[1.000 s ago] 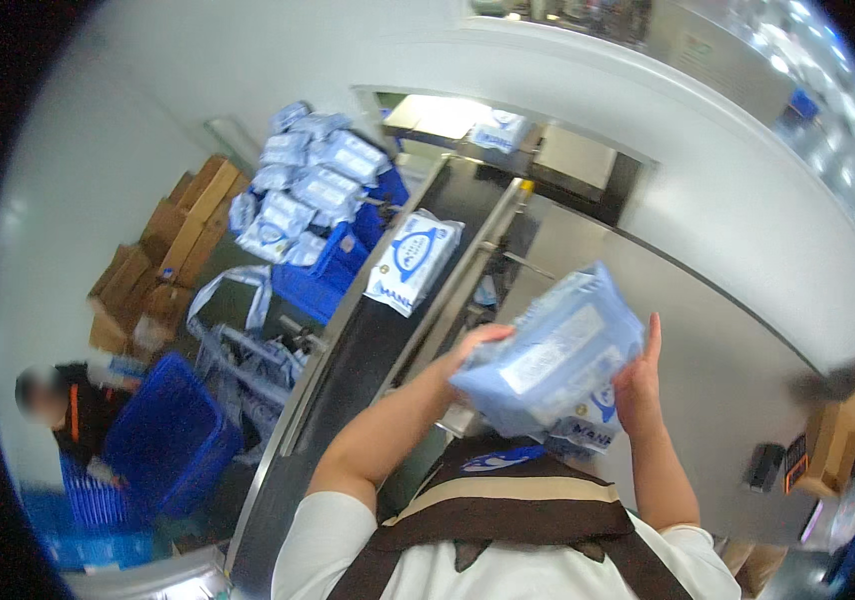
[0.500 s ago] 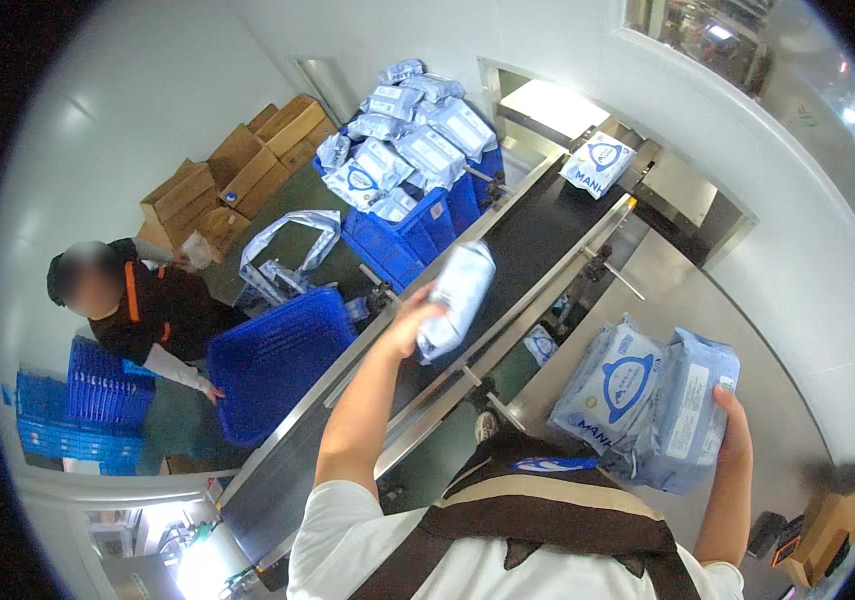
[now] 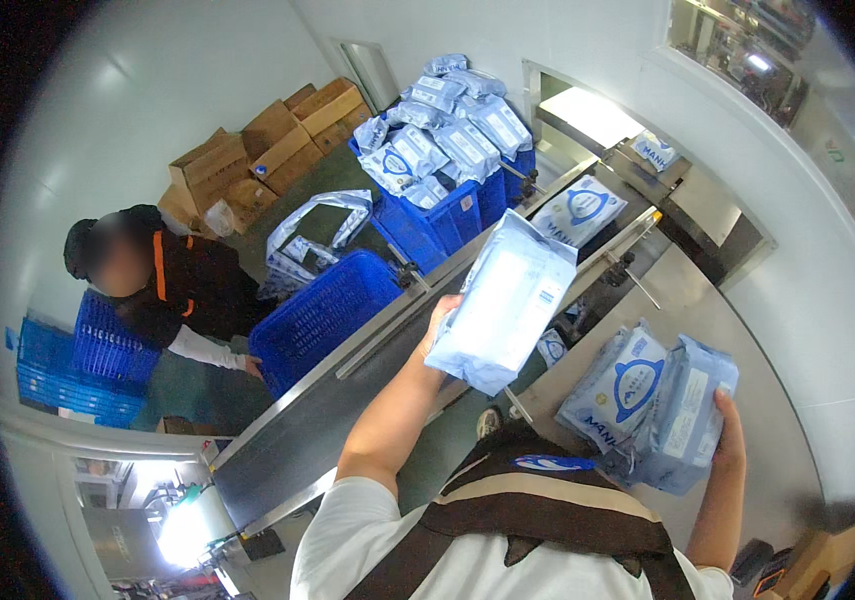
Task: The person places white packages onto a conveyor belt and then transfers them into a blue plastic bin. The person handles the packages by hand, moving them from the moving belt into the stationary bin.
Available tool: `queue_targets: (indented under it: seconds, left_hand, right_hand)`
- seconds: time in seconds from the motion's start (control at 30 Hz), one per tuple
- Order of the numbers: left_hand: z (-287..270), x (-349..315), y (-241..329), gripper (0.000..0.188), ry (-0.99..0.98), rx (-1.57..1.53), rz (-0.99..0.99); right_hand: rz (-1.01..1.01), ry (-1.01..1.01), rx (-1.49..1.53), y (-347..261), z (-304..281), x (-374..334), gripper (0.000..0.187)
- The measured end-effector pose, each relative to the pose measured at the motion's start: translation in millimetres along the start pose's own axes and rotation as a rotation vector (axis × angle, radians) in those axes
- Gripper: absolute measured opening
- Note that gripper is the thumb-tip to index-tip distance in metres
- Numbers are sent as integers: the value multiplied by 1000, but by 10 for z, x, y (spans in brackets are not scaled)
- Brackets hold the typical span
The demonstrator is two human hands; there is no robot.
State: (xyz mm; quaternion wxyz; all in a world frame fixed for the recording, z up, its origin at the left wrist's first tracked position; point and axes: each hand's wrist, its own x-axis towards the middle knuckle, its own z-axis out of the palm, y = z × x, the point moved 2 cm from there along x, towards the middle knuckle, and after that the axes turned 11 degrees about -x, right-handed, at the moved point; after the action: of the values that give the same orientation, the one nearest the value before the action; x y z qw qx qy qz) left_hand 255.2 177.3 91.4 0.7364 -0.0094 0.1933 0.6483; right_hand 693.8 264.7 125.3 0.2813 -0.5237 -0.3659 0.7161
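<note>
My left hand [image 3: 440, 325] grips a light blue wipes pack [image 3: 508, 300], raised above the near edge of the conveyor belt [image 3: 323, 425]. That pack's plain back faces up, and it hides most of my fingers. My right hand [image 3: 731, 425] holds the right side of another wipes pack [image 3: 688, 405], its thumb on the near face and its other fingers out of sight. This pack leans against a third, printed pack [image 3: 620, 385] over the metal table [image 3: 743, 330]. On the belt beyond my left hand lies a printed pack [image 3: 580, 210].
One more pack [image 3: 656, 150] is at the wall opening. A blue crate [image 3: 438, 225] heaped with packs stands beyond the conveyor. Left of it, a co-worker [image 3: 193, 275] touches a blue basket [image 3: 323, 310]. Cardboard boxes [image 3: 223, 175] line the back wall; stacked baskets [image 3: 83, 370] stand far left.
My left hand has brought its pack nearer and to the right, turning its broad back up. The belt pack has come toward me, and another shows behind it. My right hand keeps its hold.
</note>
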Motion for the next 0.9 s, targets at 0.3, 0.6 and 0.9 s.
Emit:
queue_targets:
  seconds: [0.3,0.6,0.9]
  left_hand:
    - [387,247,-749,66,95,165,-61]
    - [570,-899,14,77,251,1569,557]
    - [1514,639,-1282,80,-219,1540,648]
  right_hand:
    - [-76,172,208,169,-224,-150,63]
    - [19,128,309,181,-276,-252,61]
    - [31,62,321,321,-268,-97,65]
